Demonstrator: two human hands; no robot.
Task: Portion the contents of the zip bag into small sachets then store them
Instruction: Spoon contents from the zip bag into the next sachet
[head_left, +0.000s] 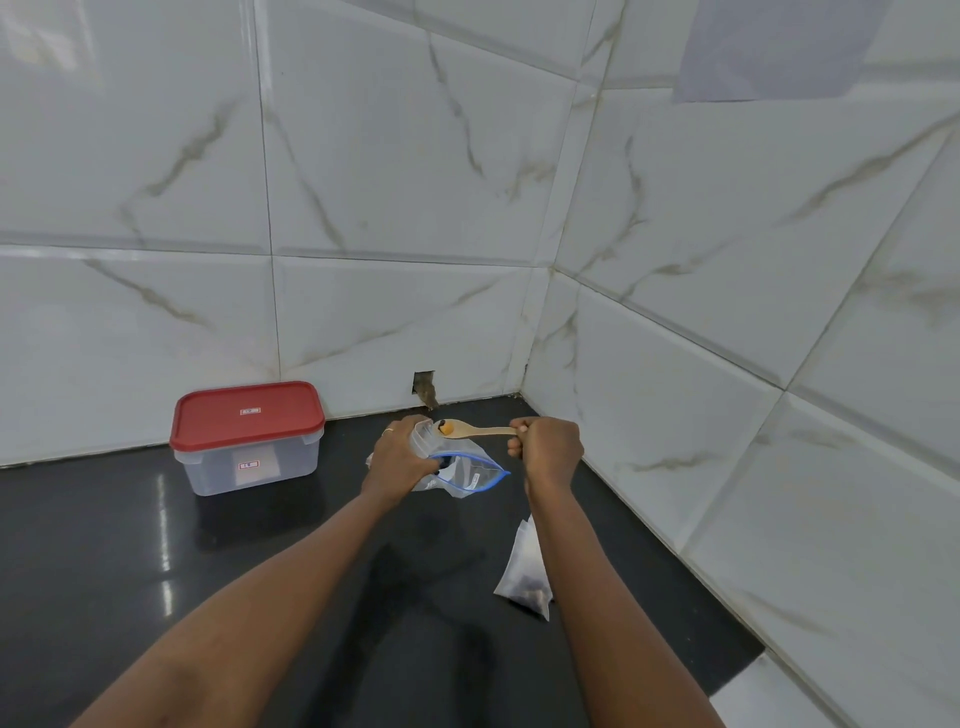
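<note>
Two walls of large glossy white tiles veined in grey-beige, the back wall and the right wall, meet in a corner above a shiny black desk, where a small chipped hole breaks the back wall's foot and bright glints streak the left.

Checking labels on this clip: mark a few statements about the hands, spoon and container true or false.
1. The right hand grips the pale wooden spoon by its handle. True.
2. The spoon's bowl is empty. False: it carries a yellow piece and something dark.
3. The clear plastic container has its red lid off. False: the lid is on.
4. A filled small clear sachet lies on the black counter beside the right forearm. True.
5. The left hand holds nothing. False: it grips a clear plastic bag.
</note>
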